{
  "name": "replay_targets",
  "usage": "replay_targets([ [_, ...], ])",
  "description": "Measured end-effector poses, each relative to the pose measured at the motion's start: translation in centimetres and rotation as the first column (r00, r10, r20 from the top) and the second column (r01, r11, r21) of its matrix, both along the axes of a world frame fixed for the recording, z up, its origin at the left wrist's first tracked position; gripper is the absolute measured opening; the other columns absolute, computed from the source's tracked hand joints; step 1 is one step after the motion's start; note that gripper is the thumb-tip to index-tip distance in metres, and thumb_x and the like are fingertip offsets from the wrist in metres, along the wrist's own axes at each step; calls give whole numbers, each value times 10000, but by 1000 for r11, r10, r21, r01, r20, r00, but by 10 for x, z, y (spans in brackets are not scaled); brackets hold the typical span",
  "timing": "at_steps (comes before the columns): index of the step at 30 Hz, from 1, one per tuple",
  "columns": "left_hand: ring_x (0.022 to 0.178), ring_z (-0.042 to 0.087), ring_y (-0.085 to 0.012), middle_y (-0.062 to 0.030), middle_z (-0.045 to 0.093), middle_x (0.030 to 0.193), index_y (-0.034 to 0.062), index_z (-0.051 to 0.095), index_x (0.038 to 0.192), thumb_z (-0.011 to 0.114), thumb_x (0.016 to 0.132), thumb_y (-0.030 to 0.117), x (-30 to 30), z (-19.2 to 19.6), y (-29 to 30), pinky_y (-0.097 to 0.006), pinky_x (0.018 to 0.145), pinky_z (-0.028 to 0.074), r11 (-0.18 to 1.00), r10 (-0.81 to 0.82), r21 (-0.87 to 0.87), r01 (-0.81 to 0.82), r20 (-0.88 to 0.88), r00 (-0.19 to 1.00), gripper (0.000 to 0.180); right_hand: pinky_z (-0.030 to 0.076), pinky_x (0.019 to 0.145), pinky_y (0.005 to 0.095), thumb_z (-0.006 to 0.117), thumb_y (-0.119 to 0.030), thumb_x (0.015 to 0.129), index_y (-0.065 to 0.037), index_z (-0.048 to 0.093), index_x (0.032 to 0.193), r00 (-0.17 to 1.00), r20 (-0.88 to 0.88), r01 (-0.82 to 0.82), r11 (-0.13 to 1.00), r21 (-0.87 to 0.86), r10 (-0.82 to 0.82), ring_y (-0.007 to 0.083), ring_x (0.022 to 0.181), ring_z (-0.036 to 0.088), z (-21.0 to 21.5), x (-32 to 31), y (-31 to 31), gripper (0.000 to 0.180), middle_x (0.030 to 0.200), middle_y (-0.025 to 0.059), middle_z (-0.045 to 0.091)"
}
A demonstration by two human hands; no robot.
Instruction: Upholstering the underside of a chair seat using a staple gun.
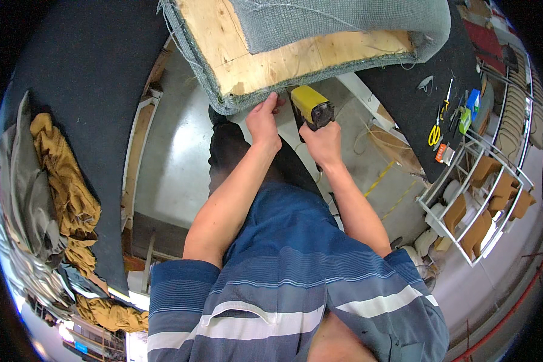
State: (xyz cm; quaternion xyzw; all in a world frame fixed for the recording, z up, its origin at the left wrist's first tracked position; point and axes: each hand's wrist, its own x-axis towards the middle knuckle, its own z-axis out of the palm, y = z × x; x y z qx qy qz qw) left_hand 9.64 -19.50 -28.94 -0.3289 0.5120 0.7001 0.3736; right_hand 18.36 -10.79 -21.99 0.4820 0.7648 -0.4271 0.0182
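Note:
A padded furniture panel (223, 45), with bare plywood showing and grey-green woven fabric (344, 17) wrapped round its edges, lies at the top of the view. At its near edge, my left hand (263, 122) is closed, fingertips pinching the fabric-covered rim close to the corner. My right hand (322, 143) grips a yellow and black staple gun (312, 102) just below the same edge, right of my left hand. The gun's nose is hidden, so I cannot tell whether it touches the panel. Loose threads hang from the fabric.
Brown and grey cloth (63, 181) is heaped on the dark table (96, 114) at left. On the right-hand dark surface lie yellow-handled scissors (434, 135), a screwdriver (446, 99) and small boxes. A white metal rack (473, 205) with brown pieces stands at right; a hose crosses the floor.

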Motion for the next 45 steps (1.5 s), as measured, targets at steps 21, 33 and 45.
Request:
replay_targets([
  [21, 782, 539, -140, -28, 680, 854, -5, 740, 920, 729, 911, 215, -6, 7, -11, -301, 743, 397, 1000, 17, -21, -17, -6, 1000, 221, 538, 758, 441, 686, -101, 757, 11, 677, 990, 999, -15, -40, 999, -1, 40, 407, 876, 699, 0, -4, -16, 258, 887, 225, 706],
  [33, 770, 557, -131, -53, 718, 857, -24, 744, 890, 743, 898, 189, -7, 5, -15, -287, 753, 433, 998, 46, -53, -44, 52, 998, 213, 533, 760, 460, 688, -95, 767, 8, 665, 1014, 997, -14, -70, 996, 48, 71, 428, 909, 684, 5, -13, -30, 269, 915, 236, 699],
  [45, 767, 567, -135, -52, 709, 854, -29, 744, 885, 754, 892, 193, -6, 2, -18, -289, 745, 438, 995, 92, -22, -92, -8, 996, 222, 537, 766, 448, 663, -81, 761, 18, 669, 988, 996, 31, -82, 997, -13, 83, 420, 885, 688, 3, -9, -31, 248, 908, 251, 693],
])
